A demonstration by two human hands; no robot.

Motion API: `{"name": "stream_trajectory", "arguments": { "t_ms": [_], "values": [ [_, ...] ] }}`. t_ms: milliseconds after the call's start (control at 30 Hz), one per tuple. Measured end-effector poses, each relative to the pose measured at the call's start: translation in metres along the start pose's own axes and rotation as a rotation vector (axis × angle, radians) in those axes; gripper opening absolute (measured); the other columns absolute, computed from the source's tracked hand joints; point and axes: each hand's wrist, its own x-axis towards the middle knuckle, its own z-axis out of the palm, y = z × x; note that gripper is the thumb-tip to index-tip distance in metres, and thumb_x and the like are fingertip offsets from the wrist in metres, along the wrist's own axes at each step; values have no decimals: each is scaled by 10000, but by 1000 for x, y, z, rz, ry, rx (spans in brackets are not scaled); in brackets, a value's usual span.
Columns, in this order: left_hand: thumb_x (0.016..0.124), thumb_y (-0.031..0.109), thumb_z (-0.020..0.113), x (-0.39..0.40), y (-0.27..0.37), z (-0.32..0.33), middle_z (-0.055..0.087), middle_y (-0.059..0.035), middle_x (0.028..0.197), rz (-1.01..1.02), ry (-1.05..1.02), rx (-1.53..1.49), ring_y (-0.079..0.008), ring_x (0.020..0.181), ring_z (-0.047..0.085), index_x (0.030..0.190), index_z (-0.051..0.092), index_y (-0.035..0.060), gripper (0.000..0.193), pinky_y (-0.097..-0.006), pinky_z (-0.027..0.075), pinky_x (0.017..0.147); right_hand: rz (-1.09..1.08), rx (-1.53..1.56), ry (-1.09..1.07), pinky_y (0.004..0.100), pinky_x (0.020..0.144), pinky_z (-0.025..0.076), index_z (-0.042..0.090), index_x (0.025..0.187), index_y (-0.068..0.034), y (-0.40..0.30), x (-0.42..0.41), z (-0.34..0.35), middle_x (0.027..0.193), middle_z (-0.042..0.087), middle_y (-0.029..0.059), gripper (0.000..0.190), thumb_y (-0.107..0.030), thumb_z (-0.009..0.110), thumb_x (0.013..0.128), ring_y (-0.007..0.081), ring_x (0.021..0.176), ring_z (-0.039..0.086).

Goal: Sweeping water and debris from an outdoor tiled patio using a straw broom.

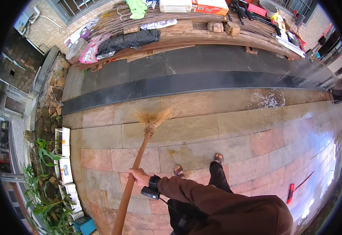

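Note:
My left hand is out of view. My right hand [139, 177] is closed around the wooden handle of a straw broom [153, 119], with a dark strap and a small black device at the wrist. The broom's bristles fan out over the paving slabs [188, 126], pointing away from me towards a dark stone step [188, 82]. The handle runs down past my hand and out at the bottom edge. My sandalled feet stand right of the broom.
Logs [185, 38] and thin poles lie beyond the step. White planters [66, 169] and a blue container [84, 225] line the left side. A red-headed broom [290, 194] lies on wet paving at right. A partly visible person [339, 95] is at far right, near splashing water [267, 99].

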Motion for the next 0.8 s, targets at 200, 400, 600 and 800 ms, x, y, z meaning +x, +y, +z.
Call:
{"name": "stream_trajectory", "arguments": {
  "t_ms": [200, 400, 600, 800],
  "values": [
    [885, 234, 458, -69, -5, 95, 301, 4, 462, -142, -207, 35, -84, 353, 302, 755, 429, 70, 210, -228, 321, 381, -195, 121, 150, 364, 546, 489, 469, 755, 25, -100, -42, -142, 640, 511, 105, 110, -64, 533, 767, 236, 566, 543],
    [881, 68, 422, -203, -25, 291, 347, 3, 452, -459, -517, -422, -65, 349, 318, 710, 376, 75, 177, -235, 291, 364, -575, 198, 299, 376, 572, 491, 456, 755, 3, -306, -136, -383, 639, 503, 114, 138, -102, 544, 770, 246, 605, 547],
    [838, 37, 506, -370, 29, 536, 452, -28, 474, -766, -831, -548, -80, 407, 436, 696, 434, 11, 161, -231, 368, 413, -855, 407, 476, 365, 576, 478, 419, 827, 27, -491, -283, -487, 691, 482, 124, 121, -45, 503, 776, 240, 609, 496],
    [829, 5, 505, -361, 123, 515, 435, -25, 456, -384, -872, -671, -80, 379, 402, 722, 435, 7, 128, -256, 366, 379, -818, 385, 257, 360, 613, 491, 394, 841, 13, -481, -377, -406, 708, 474, 114, 119, -34, 489, 787, 218, 620, 498]
  ]
}}
